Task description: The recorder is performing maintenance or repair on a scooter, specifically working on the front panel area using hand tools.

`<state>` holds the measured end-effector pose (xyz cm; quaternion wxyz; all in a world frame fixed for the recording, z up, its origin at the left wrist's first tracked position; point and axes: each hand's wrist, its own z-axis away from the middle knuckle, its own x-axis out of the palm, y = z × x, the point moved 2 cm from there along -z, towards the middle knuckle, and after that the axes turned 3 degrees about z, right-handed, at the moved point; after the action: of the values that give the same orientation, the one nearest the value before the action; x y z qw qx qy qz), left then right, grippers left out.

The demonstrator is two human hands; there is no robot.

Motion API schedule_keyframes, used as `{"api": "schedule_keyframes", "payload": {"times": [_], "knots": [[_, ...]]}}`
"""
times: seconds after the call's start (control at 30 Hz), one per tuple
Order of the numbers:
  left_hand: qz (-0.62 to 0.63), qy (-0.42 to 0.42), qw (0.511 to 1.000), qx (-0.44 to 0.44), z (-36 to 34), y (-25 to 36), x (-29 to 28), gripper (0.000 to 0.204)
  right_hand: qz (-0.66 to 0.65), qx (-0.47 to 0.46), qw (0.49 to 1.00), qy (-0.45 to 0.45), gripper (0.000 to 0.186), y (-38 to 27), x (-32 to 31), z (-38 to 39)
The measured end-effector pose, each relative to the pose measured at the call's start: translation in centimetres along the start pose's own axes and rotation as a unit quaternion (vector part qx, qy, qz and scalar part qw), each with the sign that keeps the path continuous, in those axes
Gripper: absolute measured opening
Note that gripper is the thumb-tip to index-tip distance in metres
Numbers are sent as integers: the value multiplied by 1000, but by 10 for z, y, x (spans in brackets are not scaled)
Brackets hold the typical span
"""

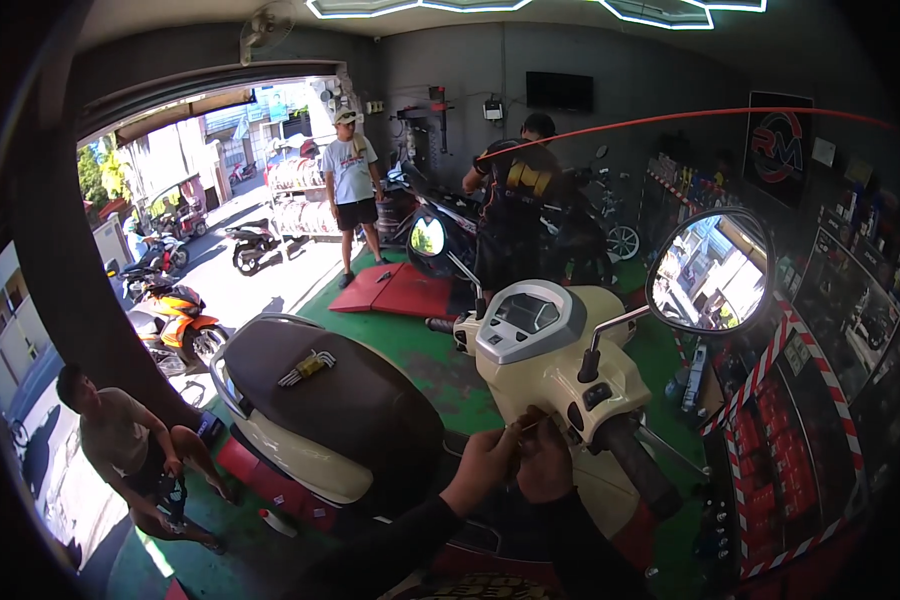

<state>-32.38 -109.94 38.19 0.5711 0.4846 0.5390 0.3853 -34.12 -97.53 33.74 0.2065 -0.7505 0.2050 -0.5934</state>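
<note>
A cream scooter [560, 375] stands before me, its handlebar and grey-rimmed instrument panel [530, 314] at the upper middle. My left hand [480, 470] and my right hand [547, 465] meet just below the handlebar, close to the inner front panel. Both have their fingers pinched together at the same spot; what they hold is too small and too dark to name. Beside my right hand is the black handlebar grip [638, 468], with a switch block [597, 395] above it. A set of hex keys [306, 368] in a yellowish holder lies on the dark brown seat [355, 405].
Round mirrors [712, 270] stick out from the handlebar. A person crouches at the left [120, 440]; another stands by a red ramp [395, 288], and a third bends over a motorcycle behind. A red-and-white taped display case [785, 450] stands right. A red hose [670, 116] crosses overhead.
</note>
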Motion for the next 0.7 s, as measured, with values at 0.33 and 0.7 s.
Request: {"api": "schedule_keyframes", "payload": {"times": [0.33, 0.7], "knots": [[-306, 32, 883, 354, -6, 33, -17, 31, 1, -25, 999, -23, 25, 8, -17, -7], [90, -41, 993, 56, -16, 3, -12, 27, 48, -36, 998, 22, 26, -4, 2, -1]]}}
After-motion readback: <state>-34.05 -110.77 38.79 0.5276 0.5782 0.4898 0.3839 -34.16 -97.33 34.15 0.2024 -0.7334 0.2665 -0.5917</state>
